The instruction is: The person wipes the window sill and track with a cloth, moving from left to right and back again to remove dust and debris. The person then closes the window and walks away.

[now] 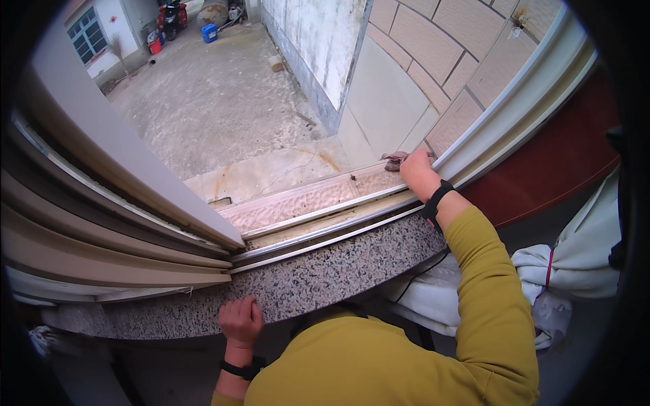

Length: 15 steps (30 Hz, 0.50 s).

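My right hand [417, 171] reaches through the open window and grips a crumpled brownish cloth [394, 160]. It presses the cloth against the right end of the pinkish outer sill [299, 204], beside the white window frame [508, 109]. Part of the cloth is hidden by my fingers. Metal sliding tracks [325, 229] with dirt between them run beneath my right wrist. Closer to me lies the speckled granite inner sill [325, 276]. On its near edge rests my left hand [240, 318], fingers curled in, with nothing visible in it.
Sliding window panels [137, 152] stand stacked on the left. A light curtain [584, 248] is tied with a red band at the right, near a dark cable [419, 276]. Outside are a concrete yard [203, 111], a white wall [315, 45] and a blue jerrycan [209, 33].
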Available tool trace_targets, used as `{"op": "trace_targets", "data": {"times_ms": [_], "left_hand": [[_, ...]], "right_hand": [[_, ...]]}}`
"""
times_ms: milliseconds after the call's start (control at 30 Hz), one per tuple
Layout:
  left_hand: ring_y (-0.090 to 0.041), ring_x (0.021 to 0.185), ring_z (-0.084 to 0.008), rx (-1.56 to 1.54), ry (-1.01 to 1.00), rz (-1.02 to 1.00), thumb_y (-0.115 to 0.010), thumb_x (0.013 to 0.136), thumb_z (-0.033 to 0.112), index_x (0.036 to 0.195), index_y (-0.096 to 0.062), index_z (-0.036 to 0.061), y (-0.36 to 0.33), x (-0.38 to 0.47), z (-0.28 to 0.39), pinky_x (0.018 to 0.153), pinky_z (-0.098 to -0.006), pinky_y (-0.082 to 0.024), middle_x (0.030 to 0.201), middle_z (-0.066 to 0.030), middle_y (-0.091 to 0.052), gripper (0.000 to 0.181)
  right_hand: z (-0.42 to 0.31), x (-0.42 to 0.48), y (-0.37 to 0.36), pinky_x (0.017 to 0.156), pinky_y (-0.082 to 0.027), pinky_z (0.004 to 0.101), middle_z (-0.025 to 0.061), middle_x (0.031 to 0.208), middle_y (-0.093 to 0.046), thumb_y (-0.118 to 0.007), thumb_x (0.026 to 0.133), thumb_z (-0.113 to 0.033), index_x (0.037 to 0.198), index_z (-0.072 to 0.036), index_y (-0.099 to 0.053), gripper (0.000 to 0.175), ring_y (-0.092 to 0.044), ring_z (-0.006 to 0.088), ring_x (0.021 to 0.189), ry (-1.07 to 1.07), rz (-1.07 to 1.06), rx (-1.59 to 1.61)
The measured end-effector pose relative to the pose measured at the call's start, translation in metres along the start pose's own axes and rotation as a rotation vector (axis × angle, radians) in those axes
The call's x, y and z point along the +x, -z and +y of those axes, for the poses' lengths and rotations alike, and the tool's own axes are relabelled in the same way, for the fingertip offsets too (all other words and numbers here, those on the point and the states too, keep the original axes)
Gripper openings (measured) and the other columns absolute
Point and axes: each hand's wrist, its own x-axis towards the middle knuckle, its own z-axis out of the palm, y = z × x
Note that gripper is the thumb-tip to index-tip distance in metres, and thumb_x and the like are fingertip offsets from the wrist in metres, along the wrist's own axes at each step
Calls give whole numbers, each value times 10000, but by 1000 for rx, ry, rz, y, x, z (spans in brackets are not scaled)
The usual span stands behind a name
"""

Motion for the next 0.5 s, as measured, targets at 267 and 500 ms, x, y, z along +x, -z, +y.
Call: {"op": "trace_targets", "data": {"times_ms": [267, 500], "left_hand": [[-608, 697, -313, -9, 4, -10, -682, 813, 71, 950, -714, 105, 0, -3, 1, 644, -439, -470, 761, -84, -621, 145], [-602, 695, -316, -29, -9, 31, -685, 804, 79, 947, -713, 110, -1, -3, -3, 643, -443, -469, 761, -86, -621, 149]], "right_hand": [[15, 48, 22, 829, -557, 390, 158, 1069, -760, -542, 879, 48, 1178, -81, -725, 373, -702, 334, 943, 192, 262, 1600], [58, 5, 61, 899, -569, 471, 195, 1148, -759, -538, 936, -85, 1268, -107, -691, 366, -722, 399, 1048, -193, 779, 1229]]}}
